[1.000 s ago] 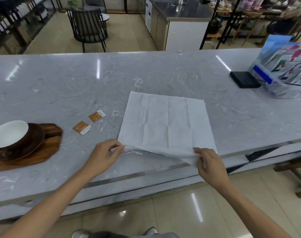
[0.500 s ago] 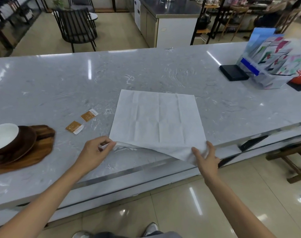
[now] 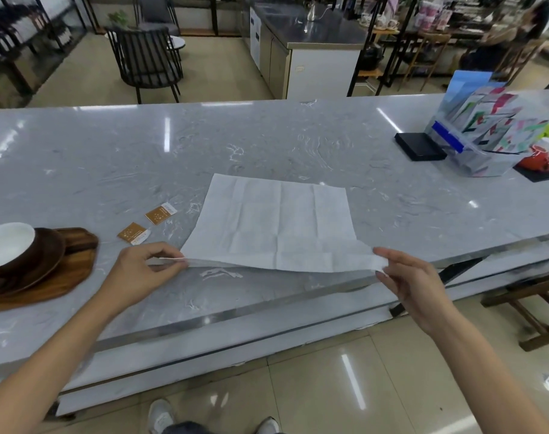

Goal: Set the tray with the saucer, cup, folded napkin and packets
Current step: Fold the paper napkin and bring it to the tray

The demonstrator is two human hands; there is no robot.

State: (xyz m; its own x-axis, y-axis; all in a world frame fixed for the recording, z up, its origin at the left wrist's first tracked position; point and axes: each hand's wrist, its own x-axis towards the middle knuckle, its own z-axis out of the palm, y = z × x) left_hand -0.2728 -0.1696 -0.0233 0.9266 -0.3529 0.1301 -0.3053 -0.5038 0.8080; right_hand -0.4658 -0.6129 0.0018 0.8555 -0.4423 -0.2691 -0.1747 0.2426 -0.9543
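Observation:
A white napkin (image 3: 276, 223) lies unfolded on the grey marble counter, its near edge lifted off the surface. My left hand (image 3: 141, 270) pinches the near left corner. My right hand (image 3: 411, 283) pinches the near right corner, just past the counter's front edge. Two orange packets (image 3: 161, 213) (image 3: 133, 233) lie left of the napkin. At the far left a wooden tray (image 3: 63, 274) carries a dark wooden saucer (image 3: 46, 255) with a white cup (image 3: 7, 245) on it.
A black box (image 3: 419, 146) and a clear holder of colourful leaflets (image 3: 486, 133) stand at the back right, with a red cup (image 3: 538, 158) on a black mat beside them. The counter's front edge (image 3: 235, 311) runs just below my hands.
Both hands have lifted the napkin's near edge higher and pulled it taut. My right hand has moved to the right and now pinches the corner.

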